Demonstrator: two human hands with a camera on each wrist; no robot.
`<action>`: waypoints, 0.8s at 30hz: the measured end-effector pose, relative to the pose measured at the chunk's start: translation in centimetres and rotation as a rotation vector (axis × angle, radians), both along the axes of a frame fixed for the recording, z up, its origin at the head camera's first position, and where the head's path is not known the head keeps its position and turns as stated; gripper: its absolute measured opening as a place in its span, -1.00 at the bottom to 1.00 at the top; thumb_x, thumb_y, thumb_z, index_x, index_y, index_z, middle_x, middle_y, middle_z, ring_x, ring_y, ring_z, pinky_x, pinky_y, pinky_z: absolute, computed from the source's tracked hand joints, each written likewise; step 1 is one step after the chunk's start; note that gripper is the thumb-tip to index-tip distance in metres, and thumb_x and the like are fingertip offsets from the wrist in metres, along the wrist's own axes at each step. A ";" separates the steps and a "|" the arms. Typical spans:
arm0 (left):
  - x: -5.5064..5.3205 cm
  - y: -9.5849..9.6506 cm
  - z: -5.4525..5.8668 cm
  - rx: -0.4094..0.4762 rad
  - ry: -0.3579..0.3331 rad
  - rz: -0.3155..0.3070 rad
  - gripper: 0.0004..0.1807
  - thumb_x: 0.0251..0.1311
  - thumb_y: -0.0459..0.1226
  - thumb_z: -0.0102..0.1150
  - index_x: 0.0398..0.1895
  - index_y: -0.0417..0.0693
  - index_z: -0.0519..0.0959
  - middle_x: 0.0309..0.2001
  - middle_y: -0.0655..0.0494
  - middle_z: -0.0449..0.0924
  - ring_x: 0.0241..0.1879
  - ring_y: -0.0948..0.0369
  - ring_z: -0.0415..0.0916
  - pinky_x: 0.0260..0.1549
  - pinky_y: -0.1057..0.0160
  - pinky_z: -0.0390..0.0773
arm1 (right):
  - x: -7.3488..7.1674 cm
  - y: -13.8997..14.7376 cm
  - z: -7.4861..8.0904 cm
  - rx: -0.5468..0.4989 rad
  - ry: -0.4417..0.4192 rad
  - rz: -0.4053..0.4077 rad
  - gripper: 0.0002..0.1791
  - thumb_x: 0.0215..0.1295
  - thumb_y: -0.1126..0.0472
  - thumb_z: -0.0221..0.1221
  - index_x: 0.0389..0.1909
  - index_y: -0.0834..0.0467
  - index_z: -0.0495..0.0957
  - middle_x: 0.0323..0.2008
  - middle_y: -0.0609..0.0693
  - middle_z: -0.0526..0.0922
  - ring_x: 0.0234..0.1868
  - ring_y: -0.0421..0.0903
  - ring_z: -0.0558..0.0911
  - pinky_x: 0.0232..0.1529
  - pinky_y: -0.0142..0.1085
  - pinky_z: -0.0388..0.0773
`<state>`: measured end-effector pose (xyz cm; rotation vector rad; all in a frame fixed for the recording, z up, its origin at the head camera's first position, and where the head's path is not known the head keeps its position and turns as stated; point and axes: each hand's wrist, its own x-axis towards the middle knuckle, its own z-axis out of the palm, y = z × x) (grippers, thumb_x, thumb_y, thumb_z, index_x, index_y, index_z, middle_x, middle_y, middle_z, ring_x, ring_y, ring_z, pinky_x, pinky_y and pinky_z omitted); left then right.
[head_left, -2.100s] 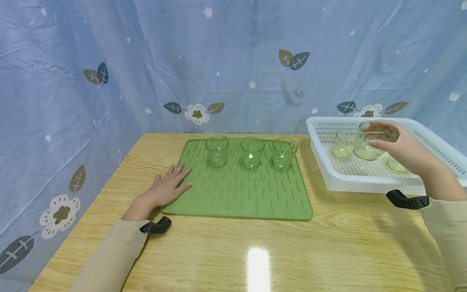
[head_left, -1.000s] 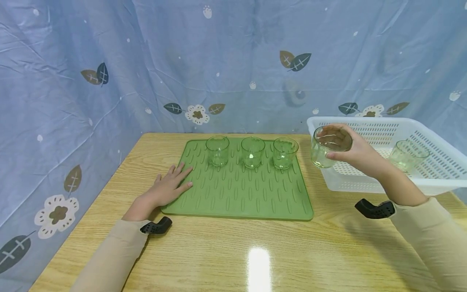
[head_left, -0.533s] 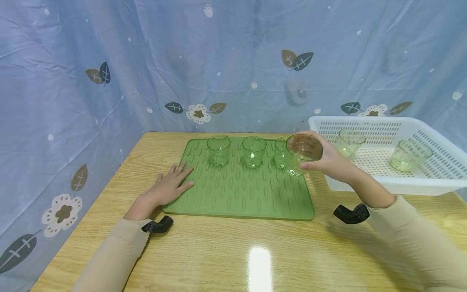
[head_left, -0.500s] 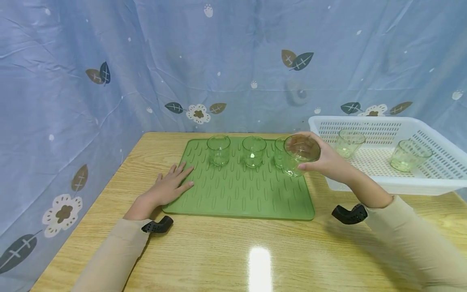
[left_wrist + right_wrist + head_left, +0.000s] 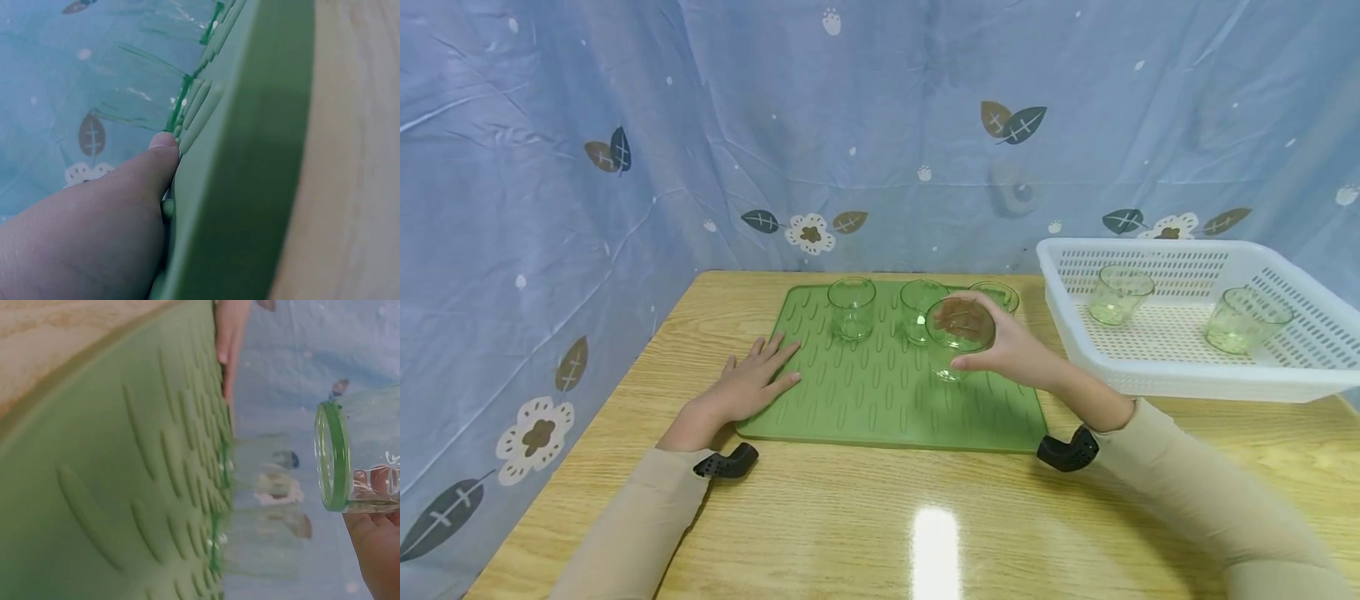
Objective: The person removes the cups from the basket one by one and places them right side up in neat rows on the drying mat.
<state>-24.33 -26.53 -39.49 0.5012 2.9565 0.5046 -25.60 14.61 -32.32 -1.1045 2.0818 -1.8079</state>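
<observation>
Green mat (image 5: 857, 400): left hand (image 5: 737, 392) flat on its 9 o'clock edge, fingers spread, holding nothing. Right hand (image 5: 1011, 346) grips clear glass (image 5: 945, 360), mat's 2 o'clock. Right wrist view shows base off mat; head view doesn't. Hand and glass partly block middle glass (image 5: 913, 317), right glass (image 5: 1002, 298). White basket (image 5: 1210, 383), 2 o'clock: two glasses (image 5: 1118, 298) inside.

Six glasses (image 5: 852, 321), one mat (image 5: 865, 404) (plus one basket (image 5: 1210, 380))

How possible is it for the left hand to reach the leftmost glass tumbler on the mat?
Probably yes: the left hand holds nothing, and only bare green mat shows between it and the leftmost glass tumbler.
</observation>
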 end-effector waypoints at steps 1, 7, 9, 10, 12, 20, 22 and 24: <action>0.0 0.0 0.0 0.002 -0.002 0.000 -0.21 0.58 0.18 -0.21 0.69 0.03 -0.02 0.64 -0.20 -0.26 0.58 -0.28 -0.39 0.29 -0.58 -0.36 | 0.0 -0.3 -0.2 -0.005 -0.012 0.006 -0.05 0.12 0.33 0.50 0.42 0.45 0.15 0.30 0.48 0.37 0.27 -0.15 0.51 0.39 -0.19 0.36; 0.2 0.0 0.0 0.004 -0.004 0.002 -0.22 0.59 0.18 -0.21 0.69 0.02 -0.02 0.64 -0.20 -0.26 0.58 -0.28 -0.39 0.30 -0.58 -0.37 | 0.0 -2.2 -1.0 -0.013 -0.053 0.033 0.08 0.05 0.12 0.57 0.44 0.42 0.14 0.33 0.47 0.35 0.34 0.08 0.46 0.43 0.03 0.27; 0.2 0.0 0.1 0.004 -0.004 0.004 -0.22 0.59 0.17 -0.21 0.69 0.02 -0.02 0.64 -0.20 -0.27 0.58 -0.28 -0.39 0.30 -0.58 -0.37 | -0.1 -2.9 -1.2 -0.010 -0.055 0.046 0.10 0.02 0.12 0.58 0.45 0.41 0.13 0.33 0.46 0.36 0.37 0.17 0.43 0.45 0.01 0.26; 0.2 0.0 0.1 0.004 -0.005 0.005 -0.22 0.59 0.17 -0.21 0.69 0.02 -0.02 0.64 -0.20 -0.27 0.58 -0.28 -0.39 0.30 -0.58 -0.37 | -0.1 -3.2 -1.3 -0.008 -0.052 0.053 0.11 0.02 0.14 0.58 0.46 0.42 0.12 0.33 0.47 0.36 0.37 0.22 0.41 0.45 -0.02 0.25; 0.2 0.0 0.1 0.003 -0.006 0.005 -0.22 0.59 0.17 -0.21 0.69 0.02 -0.02 0.64 -0.20 -0.27 0.58 -0.28 -0.39 0.30 -0.58 -0.36 | -0.1 -3.9 -1.5 -0.002 -0.057 0.063 0.10 0.01 0.19 0.57 0.46 0.42 0.12 0.33 0.44 0.38 0.38 0.25 0.40 0.45 -0.09 0.26; 0.1 0.1 0.2 -0.002 -0.003 0.000 -0.22 0.59 0.18 -0.21 0.69 0.03 -0.02 0.65 -0.20 -0.27 0.58 -0.28 -0.39 0.30 -0.58 -0.35 | 0.0 -6.1 -1.7 0.024 -0.127 0.073 0.04 0.08 0.25 0.56 0.49 0.35 0.15 0.37 0.30 0.42 0.39 0.16 0.43 0.48 -0.12 0.22; 0.1 0.1 0.2 0.001 -0.002 0.000 -0.22 0.59 0.17 -0.21 0.69 0.02 -0.02 0.64 -0.20 -0.27 0.57 -0.29 -0.39 0.30 -0.58 -0.35 | 0.1 -6.6 -1.8 0.040 -0.133 0.064 0.03 0.09 0.26 0.54 0.49 0.33 0.15 0.38 0.27 0.42 0.39 0.14 0.43 0.48 -0.12 0.22; 0.1 0.1 0.2 0.007 -0.001 0.001 -0.22 0.59 0.16 -0.19 0.68 0.01 -0.01 0.64 -0.21 -0.26 0.57 -0.29 -0.38 0.29 -0.59 -0.34 | 0.2 -7.2 -1.8 0.057 -0.143 0.055 0.01 0.12 0.29 0.52 0.50 0.32 0.14 0.39 0.25 0.42 0.40 0.11 0.43 0.48 -0.12 0.21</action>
